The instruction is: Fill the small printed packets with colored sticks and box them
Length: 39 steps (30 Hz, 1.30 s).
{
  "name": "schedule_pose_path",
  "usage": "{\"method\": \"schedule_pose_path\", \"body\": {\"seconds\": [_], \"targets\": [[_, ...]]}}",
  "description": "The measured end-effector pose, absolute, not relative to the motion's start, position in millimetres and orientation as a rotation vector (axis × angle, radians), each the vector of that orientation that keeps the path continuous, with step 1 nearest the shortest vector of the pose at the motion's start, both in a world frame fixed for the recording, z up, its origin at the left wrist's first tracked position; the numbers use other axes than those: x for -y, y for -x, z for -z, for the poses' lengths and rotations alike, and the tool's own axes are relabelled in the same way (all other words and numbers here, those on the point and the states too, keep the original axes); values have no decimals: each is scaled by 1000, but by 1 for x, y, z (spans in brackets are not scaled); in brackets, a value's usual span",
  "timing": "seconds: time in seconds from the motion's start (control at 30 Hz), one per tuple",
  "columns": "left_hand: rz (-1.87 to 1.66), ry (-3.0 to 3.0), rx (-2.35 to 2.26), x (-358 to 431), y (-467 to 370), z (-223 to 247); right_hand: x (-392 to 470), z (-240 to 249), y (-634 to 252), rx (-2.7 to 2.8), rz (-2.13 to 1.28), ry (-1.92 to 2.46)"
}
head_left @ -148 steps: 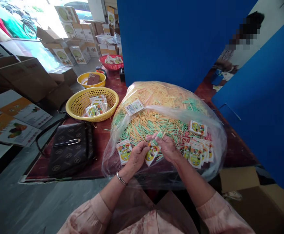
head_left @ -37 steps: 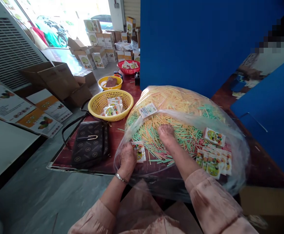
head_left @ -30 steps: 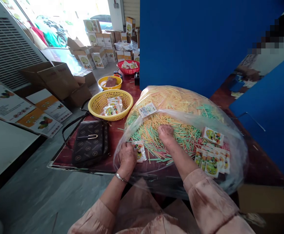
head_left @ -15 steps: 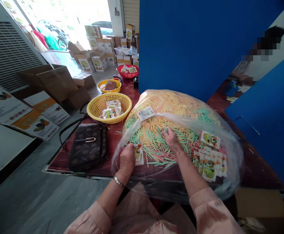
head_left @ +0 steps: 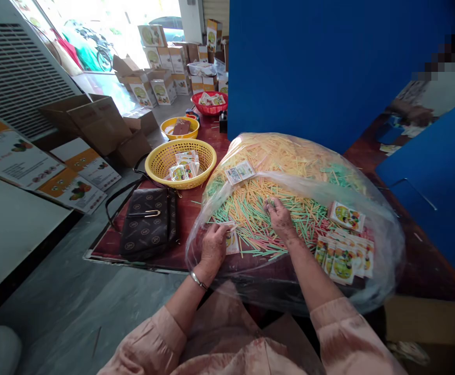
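A big clear plastic bag [head_left: 381, 245] lies open on the table, full of thin orange, green and pink sticks [head_left: 256, 208]. At the bag's left front, my left hand [head_left: 214, 246] is closed with a small printed packet [head_left: 227, 224] pinched at the fingertips. Another packet [head_left: 232, 244] lies beneath that hand, partly covered by it. My right hand [head_left: 281, 217] rests over the middle of the pile, fingers pinched on a few sticks that its fingers largely hide. More filled packets [head_left: 343, 264] overlap at the right front of the bag, and one packet [head_left: 240, 172] lies on top of the plastic.
Left of the bag are a black handbag [head_left: 147, 224] and a yellow basket [head_left: 155, 169] holding packets. Farther back stand a smaller yellow basket [head_left: 168, 136] and a red basket [head_left: 212, 110]. Blue partitions [head_left: 290, 67] rise behind; a person's arm [head_left: 415, 112] shows between them.
My left hand has turned and moved slightly, and a packet's edge now shows at its fingertips. My right hand stays pinched over the sticks. The whole view has shifted a little.
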<state>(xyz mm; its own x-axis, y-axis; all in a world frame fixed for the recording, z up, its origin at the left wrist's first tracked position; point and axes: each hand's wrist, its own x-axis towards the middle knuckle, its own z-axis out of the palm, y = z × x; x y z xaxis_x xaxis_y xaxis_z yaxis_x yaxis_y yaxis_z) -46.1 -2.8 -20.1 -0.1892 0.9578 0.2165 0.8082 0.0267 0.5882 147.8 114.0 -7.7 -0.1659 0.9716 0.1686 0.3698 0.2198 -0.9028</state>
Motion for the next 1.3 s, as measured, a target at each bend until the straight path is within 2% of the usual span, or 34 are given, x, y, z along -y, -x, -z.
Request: {"method": "schedule_pose_path", "body": {"seconds": [0.13,0.23,0.5,0.73,0.9,1.07,1.3], "targets": [[-853,-1651,-2199,-4,50,19,-112,1,-150,1646,-948,1298],[-824,-1758,-2231,-7,55,21,-111,0,-149,1669,-943,1284],[-974,-1770,-2272,-6,70,8,-111,5,-150,1618,-961,1255],[-1110,-1359,-1875,-7,50,-16,-98,-14,-137,1439,-1080,1075],[-1076,-1540,-1778,-11,31,-9,-88,-35,-130,1356,-1070,1000],[-1043,-1598,-1685,-8,19,-13,-75,-52,-127,1193,-1290,775],[-1137,-1497,-1580,-7,9,-16,-58,-41,-122,1073,-1465,729]]}}
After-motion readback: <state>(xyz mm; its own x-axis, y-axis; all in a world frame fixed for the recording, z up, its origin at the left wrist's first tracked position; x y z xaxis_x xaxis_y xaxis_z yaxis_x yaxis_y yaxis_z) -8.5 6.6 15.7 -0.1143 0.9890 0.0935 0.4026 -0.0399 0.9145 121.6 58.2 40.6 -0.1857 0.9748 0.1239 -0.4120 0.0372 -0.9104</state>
